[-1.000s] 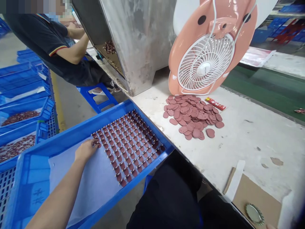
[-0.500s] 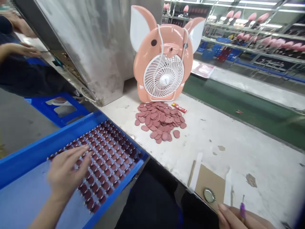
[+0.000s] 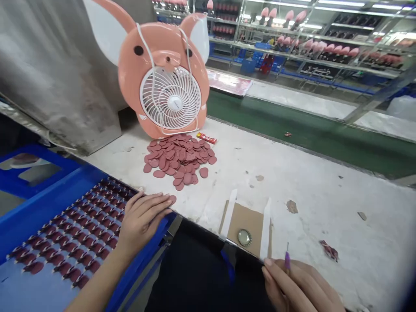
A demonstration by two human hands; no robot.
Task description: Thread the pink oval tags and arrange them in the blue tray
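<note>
At the table's front edge my left hand (image 3: pixel 144 216) has its fingers over a maroon oval disc (image 3: pixel 172 199), the thumb close by at the edge. A pile of similar maroon discs (image 3: pixel 182 158) lies beyond it on the white table. My right hand (image 3: pixel 300 281), lower right, is closed round a thin tool with a purple handle (image 3: pixel 287 261) and a narrow metal shaft pointing up; its exact kind is unclear. Beside that hand, a bottle cap (image 3: pixel 244 237) rests hollow side up on a cardboard pad (image 3: pixel 248 216) flanked by white strips.
A blue tray (image 3: pixel 48 195) at left holds rows of maroon pieces. Behind the pile stands a pink pig-shaped fan (image 3: pixel 164 78), with a small red packet (image 3: pixel 207 138) beside it. A metal cabinet (image 3: pixel 65 73) rises at back left; a green belt (image 3: pixel 292 123) runs behind the table.
My left hand has moved from above the blue tray to the table edge and is now at a maroon disc. My right hand still holds the tool. The view has swung right.
</note>
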